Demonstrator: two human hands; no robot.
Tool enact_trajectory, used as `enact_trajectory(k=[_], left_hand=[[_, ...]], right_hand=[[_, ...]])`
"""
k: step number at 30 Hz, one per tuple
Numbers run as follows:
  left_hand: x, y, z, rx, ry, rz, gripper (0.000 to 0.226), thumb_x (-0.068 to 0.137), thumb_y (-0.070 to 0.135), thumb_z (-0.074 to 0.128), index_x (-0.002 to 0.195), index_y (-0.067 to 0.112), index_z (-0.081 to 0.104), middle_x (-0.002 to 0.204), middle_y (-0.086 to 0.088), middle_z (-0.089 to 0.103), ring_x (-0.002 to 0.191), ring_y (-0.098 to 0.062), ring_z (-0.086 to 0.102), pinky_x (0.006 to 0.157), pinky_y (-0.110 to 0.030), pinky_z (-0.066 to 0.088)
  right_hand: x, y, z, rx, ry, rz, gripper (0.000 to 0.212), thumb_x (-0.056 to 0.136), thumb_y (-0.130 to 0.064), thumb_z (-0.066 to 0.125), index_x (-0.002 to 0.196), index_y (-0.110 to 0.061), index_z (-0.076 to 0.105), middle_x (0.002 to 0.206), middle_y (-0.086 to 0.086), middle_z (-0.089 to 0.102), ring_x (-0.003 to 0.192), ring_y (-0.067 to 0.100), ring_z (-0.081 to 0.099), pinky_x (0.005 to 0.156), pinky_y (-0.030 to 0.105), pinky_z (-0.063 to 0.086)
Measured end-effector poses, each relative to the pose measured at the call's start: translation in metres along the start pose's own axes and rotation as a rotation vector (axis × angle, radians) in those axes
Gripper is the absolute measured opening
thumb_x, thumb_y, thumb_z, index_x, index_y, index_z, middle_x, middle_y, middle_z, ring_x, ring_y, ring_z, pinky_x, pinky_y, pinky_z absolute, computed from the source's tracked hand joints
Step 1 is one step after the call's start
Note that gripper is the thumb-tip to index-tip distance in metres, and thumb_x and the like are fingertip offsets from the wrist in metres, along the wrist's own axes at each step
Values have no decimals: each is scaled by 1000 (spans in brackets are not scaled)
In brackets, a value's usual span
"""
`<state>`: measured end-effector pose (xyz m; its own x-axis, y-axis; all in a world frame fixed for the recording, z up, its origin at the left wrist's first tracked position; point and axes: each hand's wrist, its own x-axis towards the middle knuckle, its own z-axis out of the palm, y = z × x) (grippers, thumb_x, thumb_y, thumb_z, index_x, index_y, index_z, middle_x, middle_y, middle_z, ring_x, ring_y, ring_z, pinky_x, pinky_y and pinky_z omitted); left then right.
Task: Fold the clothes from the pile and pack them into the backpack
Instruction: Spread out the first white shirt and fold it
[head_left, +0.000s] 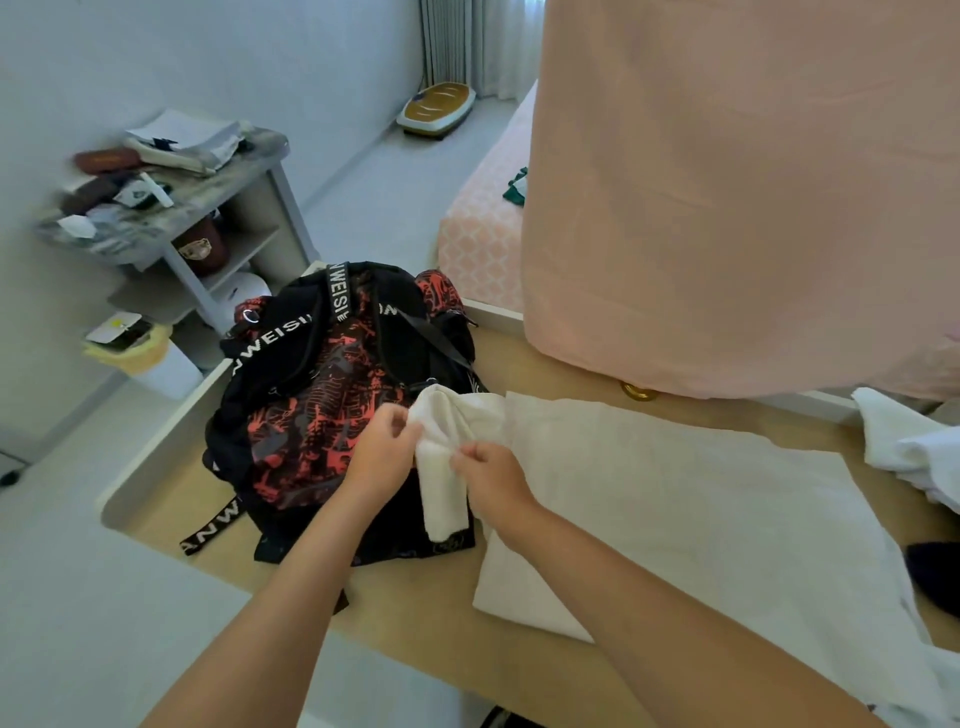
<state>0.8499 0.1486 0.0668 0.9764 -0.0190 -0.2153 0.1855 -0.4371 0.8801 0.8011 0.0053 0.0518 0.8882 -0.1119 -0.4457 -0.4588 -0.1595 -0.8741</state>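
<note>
A black and red backpack (322, 395) with white lettered straps lies on the wooden table (441, 623) at the left. A cream white garment (675, 499) is spread flat on the table to its right. One sleeve (441, 467) of the garment drapes over the backpack's right side. My left hand (382, 449) pinches the sleeve from the left. My right hand (491, 475) grips the same sleeve from the right, close to the shoulder. More white clothes (909, 441) lie piled at the table's right edge.
A large pink cloth (727, 197) hangs over the back right. A dark item (935, 577) sits at the right edge. A cluttered grey shelf unit (171, 208) and a bin with a yellow bag (140, 353) stand at the left. A pink bed (483, 234) lies behind.
</note>
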Motion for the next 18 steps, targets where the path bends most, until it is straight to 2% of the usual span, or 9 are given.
enact_trajectory(k=[2,4,7,10,12,13,15,16,18], left_hand=[[2,31,6,-210,-17,37,9,98,18,53,100,10,55,92,-7,65,80,-21,66,65,-34,58],[7,57,23,-234,-120,125,6,98,17,56,102,12,55,92,-7,69,82,-20,70,71,-37,60],[4,78,60,-91,-340,208,10,96,18,59,103,25,56,94,7,73,85,-7,69,77,-30,55],[1,55,92,122,-329,243,13,98,16,51,105,25,58,96,12,69,85,-9,64,79,-31,54],[0,26,105,223,-285,208,15,98,14,49,106,22,60,100,10,67,91,-12,62,83,-32,53],[-1,11,111,294,-275,204,16,97,13,50,107,21,60,103,7,66,96,-14,61,84,-30,51],[-6,-16,122,515,-306,265,21,93,17,56,112,21,59,112,5,59,106,-16,55,88,-28,47],[-9,-27,127,664,-341,321,27,89,23,59,116,24,57,116,6,55,110,-17,50,89,-28,44],[-15,-43,133,907,-401,412,42,80,38,64,119,29,52,119,7,45,109,-17,43,86,-29,38]], right_hand=[[3,-17,-14,236,-11,25,23,97,-23,46,101,-13,66,96,5,69,90,22,65,82,37,55],[6,-23,-40,439,1,64,26,101,-17,42,110,-10,65,90,7,69,78,21,66,68,35,56],[13,-13,-100,349,259,222,26,97,-12,40,102,-11,65,70,6,54,52,17,46,49,29,39],[16,26,-176,205,563,494,26,93,-18,42,98,-5,64,70,12,52,53,23,45,52,30,37],[10,55,-218,140,647,608,35,93,-30,46,113,-4,58,85,16,57,65,27,51,57,32,44],[7,70,-234,27,649,647,46,91,-37,51,124,-5,53,101,18,59,78,32,56,65,36,50],[-2,96,-247,-400,578,728,68,87,-49,57,141,-12,40,131,19,49,113,38,52,94,44,48],[-5,104,-246,-594,538,697,71,87,-53,57,144,-17,37,139,16,44,125,36,45,102,45,40],[-7,113,-235,-729,448,513,66,88,-50,60,145,-24,39,143,10,43,131,31,41,106,43,35]])
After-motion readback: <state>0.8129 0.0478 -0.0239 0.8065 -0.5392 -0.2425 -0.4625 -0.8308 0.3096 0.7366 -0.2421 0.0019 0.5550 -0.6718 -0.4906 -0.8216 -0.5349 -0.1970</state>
